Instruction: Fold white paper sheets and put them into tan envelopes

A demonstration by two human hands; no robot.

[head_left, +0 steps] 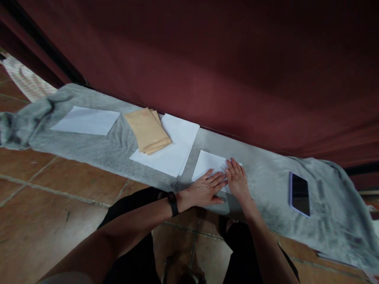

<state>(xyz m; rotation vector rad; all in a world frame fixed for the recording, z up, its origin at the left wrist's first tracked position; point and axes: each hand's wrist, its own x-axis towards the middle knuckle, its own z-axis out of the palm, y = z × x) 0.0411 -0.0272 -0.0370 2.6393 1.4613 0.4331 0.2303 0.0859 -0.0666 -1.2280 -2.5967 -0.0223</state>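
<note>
A white sheet of paper, smaller than the other sheets and perhaps folded, lies in front of me on the grey cloth. My left hand, with a dark band on its wrist, rests on its near side, fingers stretched out to the right. Flat on the paper's right end lies my right hand, its fingers pointing away from me. The fingertips of the left hand come up against the right hand. Both hands hide part of the paper, and neither grasps anything.
Left of the hands, brown envelopes lie stacked on white sheets. Another white sheet sits farther left. A phone lies at the right. The grey cloth covers a narrow bench against a dark red curtain.
</note>
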